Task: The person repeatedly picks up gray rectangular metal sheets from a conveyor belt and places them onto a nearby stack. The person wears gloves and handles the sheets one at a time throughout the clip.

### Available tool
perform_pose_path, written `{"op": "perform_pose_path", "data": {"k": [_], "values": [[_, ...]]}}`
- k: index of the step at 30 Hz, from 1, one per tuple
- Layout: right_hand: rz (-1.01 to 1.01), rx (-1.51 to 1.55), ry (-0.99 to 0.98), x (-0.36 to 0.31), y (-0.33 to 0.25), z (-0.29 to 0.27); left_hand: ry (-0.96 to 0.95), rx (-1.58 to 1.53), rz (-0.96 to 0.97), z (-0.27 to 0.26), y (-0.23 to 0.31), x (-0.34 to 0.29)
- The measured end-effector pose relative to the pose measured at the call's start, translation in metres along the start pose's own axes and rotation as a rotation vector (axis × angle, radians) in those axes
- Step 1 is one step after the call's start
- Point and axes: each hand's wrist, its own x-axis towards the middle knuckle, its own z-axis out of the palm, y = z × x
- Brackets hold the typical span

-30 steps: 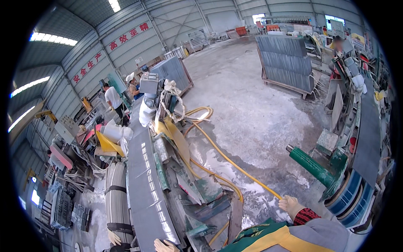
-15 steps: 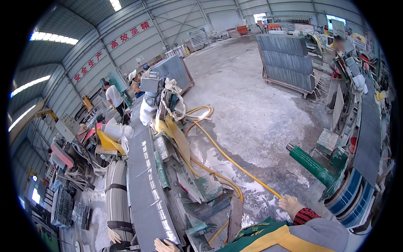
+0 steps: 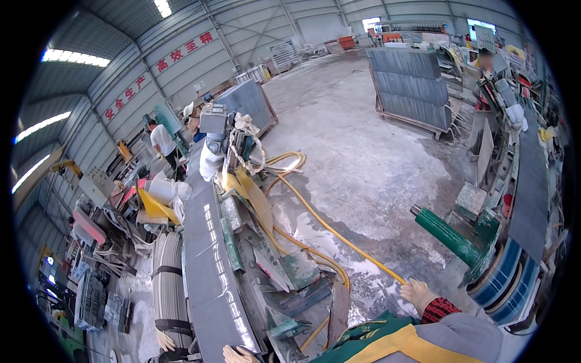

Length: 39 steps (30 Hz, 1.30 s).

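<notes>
My right hand (image 3: 417,295), in a pale work glove, is closed around the end of a yellow hose (image 3: 339,235) at the lower right. From that grip the hose runs away across the floor and loops back beside the machine. My left hand (image 3: 239,354), also gloved, shows only in part at the lower edge. It rests by the near end of a dark conveyor belt (image 3: 209,266), fingers stretched out. A row of bright reflective marks lies along the belt. Another pale glove (image 3: 164,340) shows left of the belt; whether a hand is in it I cannot tell.
A green cylinder (image 3: 448,237) and blue-banded rollers (image 3: 499,284) stand at my right. Grey slabs (image 3: 408,85) are stacked on a rack farther off. Ribbed grey material (image 3: 169,278) lies left of the belt. A person in a white shirt (image 3: 162,140) stands at the far left.
The view has shifted very slightly. My right hand stays on the hose and my left by the belt. At the far left, the person in white has shifted posture a little.
</notes>
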Motion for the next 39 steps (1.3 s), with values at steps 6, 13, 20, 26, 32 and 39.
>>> {"op": "perform_pose_path", "data": {"k": [6,13,20,26,32,39], "values": [[-0.014,-0.016,0.022,-0.005,0.000,0.004,-0.064,0.003,-0.033,-0.003,-0.002,-0.001],[0.001,0.000,0.020,0.004,0.002,-0.003,-0.126,-0.034,-0.061,-0.015,0.004,0.000],[-0.008,-0.032,0.017,0.002,0.002,-0.002,-0.084,0.001,-0.053,-0.008,-0.002,-0.006],[-0.035,-0.037,-0.032,-0.002,0.002,-0.003,-0.015,0.014,-0.033,-0.006,-0.004,-0.014],[-0.010,-0.065,0.017,0.008,0.007,-0.009,-0.003,0.008,0.009,-0.012,-0.003,-0.014],[0.011,-0.073,0.044,0.008,0.008,-0.006,0.067,0.029,0.069,-0.003,-0.018,-0.022]]}}
